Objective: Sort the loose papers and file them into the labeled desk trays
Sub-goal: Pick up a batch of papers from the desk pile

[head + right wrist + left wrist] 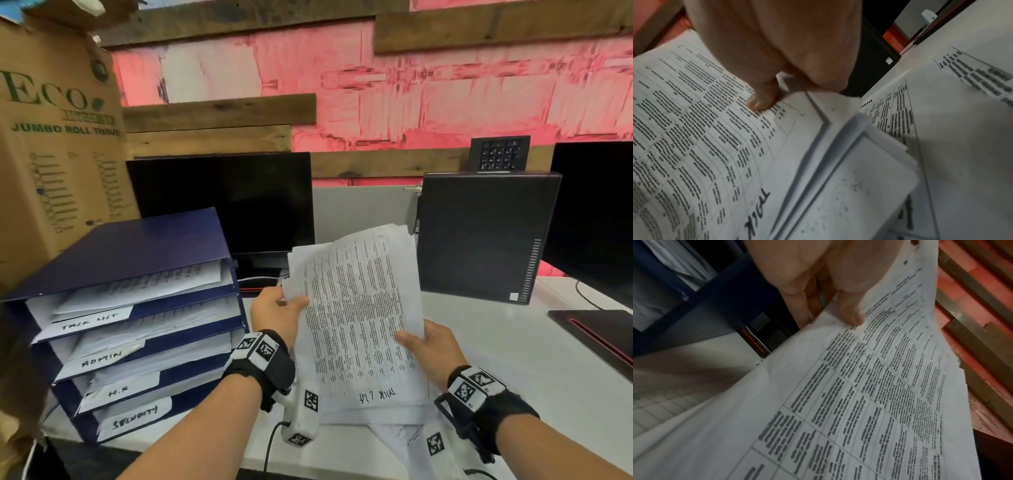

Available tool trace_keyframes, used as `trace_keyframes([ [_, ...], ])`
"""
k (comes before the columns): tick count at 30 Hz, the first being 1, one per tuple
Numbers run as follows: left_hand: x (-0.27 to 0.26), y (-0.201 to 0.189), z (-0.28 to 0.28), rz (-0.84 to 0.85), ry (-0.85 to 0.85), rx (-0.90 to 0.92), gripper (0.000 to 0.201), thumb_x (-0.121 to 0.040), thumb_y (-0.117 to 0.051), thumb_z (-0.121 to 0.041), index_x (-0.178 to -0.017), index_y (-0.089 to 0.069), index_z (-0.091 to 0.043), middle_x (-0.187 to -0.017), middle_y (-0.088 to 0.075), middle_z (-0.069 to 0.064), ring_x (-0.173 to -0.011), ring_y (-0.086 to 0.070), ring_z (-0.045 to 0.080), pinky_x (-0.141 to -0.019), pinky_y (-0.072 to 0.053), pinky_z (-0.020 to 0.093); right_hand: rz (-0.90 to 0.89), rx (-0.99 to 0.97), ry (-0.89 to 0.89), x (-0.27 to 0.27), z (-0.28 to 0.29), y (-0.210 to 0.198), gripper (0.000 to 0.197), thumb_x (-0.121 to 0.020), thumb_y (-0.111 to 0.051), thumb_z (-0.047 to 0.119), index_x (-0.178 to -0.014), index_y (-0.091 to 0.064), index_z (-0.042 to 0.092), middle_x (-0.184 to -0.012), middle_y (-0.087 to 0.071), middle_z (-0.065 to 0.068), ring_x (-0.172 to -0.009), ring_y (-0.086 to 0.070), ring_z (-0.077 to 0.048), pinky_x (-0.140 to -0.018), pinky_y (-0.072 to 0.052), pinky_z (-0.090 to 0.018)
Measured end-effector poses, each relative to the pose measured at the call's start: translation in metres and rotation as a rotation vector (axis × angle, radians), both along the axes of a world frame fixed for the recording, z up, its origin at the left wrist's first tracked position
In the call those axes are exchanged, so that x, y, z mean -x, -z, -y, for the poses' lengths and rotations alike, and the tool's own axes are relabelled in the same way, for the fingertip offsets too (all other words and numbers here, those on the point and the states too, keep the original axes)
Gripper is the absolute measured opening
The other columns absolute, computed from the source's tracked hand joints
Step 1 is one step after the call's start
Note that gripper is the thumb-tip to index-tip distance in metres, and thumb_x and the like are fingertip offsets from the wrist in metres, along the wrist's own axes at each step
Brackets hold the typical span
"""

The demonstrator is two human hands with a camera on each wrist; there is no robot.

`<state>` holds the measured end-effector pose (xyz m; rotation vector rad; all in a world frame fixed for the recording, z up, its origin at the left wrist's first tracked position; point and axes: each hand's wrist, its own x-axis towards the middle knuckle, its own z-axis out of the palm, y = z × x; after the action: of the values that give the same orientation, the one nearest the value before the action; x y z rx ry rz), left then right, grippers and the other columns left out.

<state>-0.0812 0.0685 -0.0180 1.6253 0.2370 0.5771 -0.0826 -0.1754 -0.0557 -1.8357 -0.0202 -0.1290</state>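
The printed sheets (356, 308), marked "TASK LIST", are lifted and tilted over loose papers (404, 435), beside the blue labeled trays (137, 308).

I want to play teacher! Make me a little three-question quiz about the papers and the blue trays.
1. True or false: both hands grip the white printed sheet.
2. Which handwritten label marks the top slot of the dark blue tray stack? A) SECURITY B) TASK LIST C) H.R
3. Fill in: the held sheet has "TASK ____" handwritten on it.

Key: 1 true: left hand, right hand. 2 B. 3 LIST.
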Motion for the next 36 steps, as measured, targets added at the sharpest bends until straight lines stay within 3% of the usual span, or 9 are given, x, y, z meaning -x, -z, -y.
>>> trace_keyframes([
  [7,0.005,0.006,-0.004,-0.041,0.021,0.051,0.018,-0.080,-0.074,-0.011,-0.096,-0.073,-0.018,-0.090,-0.074,-0.002,-0.081,-0.071,0.017,-0.071,-0.059,0.035,-0.030,0.009,0.005,-0.003,-0.002,0.008,0.012,-0.087,-0.066,0.018,-0.098,-0.067,0.022,-0.097,-0.073,0.001,-0.092,-0.068,-0.017,-0.093,-0.052,-0.043],
  [13,0.009,0.009,-0.007,-0.010,-0.008,0.035,0.009,-0.076,-0.077,-0.010,-0.076,-0.070,-0.015,-0.080,-0.073,0.000,-0.076,-0.070,0.016,-0.065,-0.058,0.031,-0.016,0.022,-0.004,-0.001,-0.004,0.006,0.011,-0.088,-0.064,0.019,-0.099,-0.065,0.022,-0.099,-0.072,0.001,-0.091,-0.068,-0.015,-0.091,-0.052,-0.039],
  [15,0.011,0.007,-0.007,-0.020,0.005,-0.016,0.018,-0.076,-0.076,-0.008,-0.066,-0.063,-0.015,-0.077,-0.071,0.003,-0.073,-0.066,0.018,-0.064,-0.053,0.029,-0.007,0.011,0.003,-0.002,-0.004,0.006,0.016,-0.089,-0.063,0.018,-0.104,-0.066,0.017,-0.099,-0.072,0.001,-0.092,-0.068,-0.016,-0.092,-0.052,-0.039],
  [18,0.009,0.005,-0.010,-0.028,0.019,-0.095,0.026,-0.073,-0.077,-0.004,-0.061,-0.057,-0.014,-0.074,-0.070,0.007,-0.075,-0.067,0.024,-0.066,-0.056,0.035,-0.013,0.012,0.015,-0.002,-0.002,0.007,0.018,-0.089,-0.063,0.017,-0.107,-0.066,0.015,-0.099,-0.071,0.000,-0.094,-0.067,-0.018,-0.093,-0.051,-0.041],
  [21,0.013,0.004,-0.010,0.004,0.000,-0.112,0.030,-0.075,-0.074,0.002,-0.063,-0.051,-0.013,-0.071,-0.065,0.001,-0.070,-0.065,0.016,-0.054,-0.051,0.021,-0.024,0.015,0.021,-0.001,-0.001,0.009,0.019,-0.089,-0.064,0.018,-0.108,-0.065,0.014,-0.099,-0.071,-0.001,-0.093,-0.067,-0.018,-0.093,-0.051,-0.041],
  [24,0.013,0.004,-0.008,0.068,0.011,-0.051,0.028,-0.074,-0.076,0.001,-0.063,-0.056,-0.016,-0.081,-0.072,0.001,-0.080,-0.069,0.015,-0.062,-0.053,0.023,-0.030,0.009,0.016,0.000,-0.003,0.010,0.021,-0.089,-0.064,0.018,-0.110,-0.066,0.013,-0.099,-0.071,-0.001,-0.093,-0.067,-0.017,-0.093,-0.051,-0.041],
  [28,0.011,0.001,-0.006,0.043,0.049,0.007,0.012,-0.072,-0.078,-0.001,-0.073,-0.065,-0.002,-0.099,-0.070,-0.011,-0.089,-0.067,0.010,-0.072,-0.050,0.022,-0.022,0.029,0.002,0.001,-0.004,0.010,0.022,-0.090,-0.062,0.018,-0.112,-0.065,0.013,-0.104,-0.070,0.000,-0.096,-0.066,-0.016,-0.093,-0.051,-0.037],
  [31,0.009,0.002,-0.008,0.020,0.151,0.000,0.018,-0.070,-0.077,0.003,-0.064,-0.064,-0.007,-0.105,-0.068,-0.010,-0.094,-0.068,0.014,-0.076,-0.052,0.026,-0.022,0.022,0.007,0.002,-0.003,0.009,0.021,-0.091,-0.061,0.017,-0.110,-0.065,0.012,-0.102,-0.069,0.000,-0.096,-0.065,-0.018,-0.093,-0.050,-0.036],
  [36,0.003,0.009,-0.014,-0.016,0.176,-0.079,0.026,-0.067,-0.079,0.006,-0.057,-0.063,-0.013,-0.112,-0.065,-0.006,-0.102,-0.063,0.017,-0.086,-0.049,0.030,-0.021,0.019,0.008,0.001,-0.001,0.011,0.019,-0.090,-0.062,0.016,-0.109,-0.065,0.013,-0.098,-0.069,0.002,-0.094,-0.066,-0.017,-0.093,-0.050,-0.037],
])
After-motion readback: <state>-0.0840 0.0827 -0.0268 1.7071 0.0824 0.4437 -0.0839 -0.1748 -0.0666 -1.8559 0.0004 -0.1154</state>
